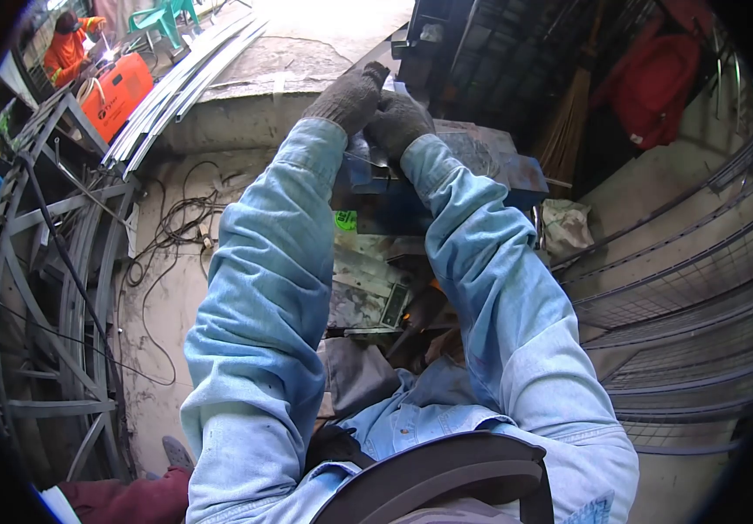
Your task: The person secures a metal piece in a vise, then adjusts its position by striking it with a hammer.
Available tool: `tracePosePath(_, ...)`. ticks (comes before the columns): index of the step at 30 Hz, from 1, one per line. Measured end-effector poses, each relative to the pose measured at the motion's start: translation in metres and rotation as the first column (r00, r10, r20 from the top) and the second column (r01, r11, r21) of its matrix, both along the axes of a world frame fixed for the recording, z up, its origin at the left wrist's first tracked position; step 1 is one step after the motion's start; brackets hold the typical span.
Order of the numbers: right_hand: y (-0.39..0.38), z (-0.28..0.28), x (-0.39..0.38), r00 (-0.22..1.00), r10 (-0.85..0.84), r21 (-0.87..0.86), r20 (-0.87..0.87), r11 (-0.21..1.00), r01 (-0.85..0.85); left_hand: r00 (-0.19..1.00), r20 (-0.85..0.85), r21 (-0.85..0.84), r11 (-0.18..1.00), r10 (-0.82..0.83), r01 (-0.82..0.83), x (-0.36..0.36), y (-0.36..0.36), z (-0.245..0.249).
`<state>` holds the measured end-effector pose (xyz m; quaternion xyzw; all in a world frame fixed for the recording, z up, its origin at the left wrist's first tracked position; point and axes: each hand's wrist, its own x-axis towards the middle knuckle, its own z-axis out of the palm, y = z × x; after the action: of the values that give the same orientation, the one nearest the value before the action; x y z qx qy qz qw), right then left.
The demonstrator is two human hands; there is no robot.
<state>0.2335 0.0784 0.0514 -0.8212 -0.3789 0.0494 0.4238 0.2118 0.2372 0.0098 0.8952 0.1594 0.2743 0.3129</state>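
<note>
I see a thin silvery rod, short and roughly level, poking out just below my left hand and right hand, which are pressed together; its far end is hidden; whether either hand grips it is unclear.

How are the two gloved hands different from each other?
The left hand sits higher; the right hand is lower and nearer. The left hand's glove looks lighter, brownish grey; the right hand's glove looks darker. Both wear knitted gloves, curl their fingers, and touch each other at the blue machine.
</note>
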Motion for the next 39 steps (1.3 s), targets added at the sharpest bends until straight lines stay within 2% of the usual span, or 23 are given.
tracePosePath(2, 0.001, -0.006, 0.011, 0.992, 0.009, -0.106, 0.123, 0.994, 0.004, 1.0, 0.007, -0.099, 0.995, -0.012, 0.013, 0.004, -0.003, 0.0)
tracePosePath(6, -0.001, -0.004, 0.01, 0.999, 0.025, -0.046, -0.022, 0.999, -0.026, 0.999, 0.018, -0.302, 0.953, -0.029, 0.034, 0.011, -0.011, -0.008)
tracePosePath(10, 0.003, -0.009, 0.011, 1.0, -0.022, -0.043, -0.015, 0.999, 0.022, 0.999, 0.042, -0.489, 0.871, -0.025, 0.042, 0.01, -0.016, -0.009)
tracePosePath(11, 0.006, -0.014, 0.014, 0.999, -0.005, -0.008, -0.035, 1.0, 0.005, 0.999, 0.04, -0.486, 0.873, -0.026, 0.042, 0.002, -0.025, 0.002)
tracePosePath(13, 0.011, -0.026, 0.024, 0.998, 0.009, 0.029, -0.057, 1.0, -0.007, 0.993, -0.104, -0.399, 0.912, 0.057, -0.094, -0.014, -0.042, 0.019)
tracePosePath(14, 0.015, -0.032, 0.029, 0.997, 0.032, 0.056, -0.068, 0.998, -0.029, 0.993, -0.106, -0.398, 0.913, 0.056, -0.094, -0.015, -0.044, 0.019)
tracePosePath(17, 0.018, -0.038, 0.035, 0.994, 0.074, 0.084, -0.085, 0.994, -0.067, 0.995, -0.057, -0.478, 0.873, 0.079, -0.097, -0.016, -0.046, 0.019)
tracePosePath(27, 0.02, -0.042, 0.033, 0.991, 0.024, 0.075, -0.132, 0.997, -0.015, 0.998, -0.043, -0.438, 0.897, 0.053, -0.067, -0.013, -0.044, 0.016)
tracePosePath(32, 0.014, -0.041, 0.032, 0.995, 0.038, 0.049, -0.088, 0.998, -0.033, 0.998, -0.048, -0.424, 0.904, 0.035, -0.052, -0.01, -0.04, 0.013)
tracePosePath(39, 0.022, -0.05, 0.041, 0.998, 0.041, 0.11, -0.051, 0.993, -0.036, 0.999, 0.048, -0.35, 0.937, 0.024, -0.006, -0.005, -0.036, 0.011)
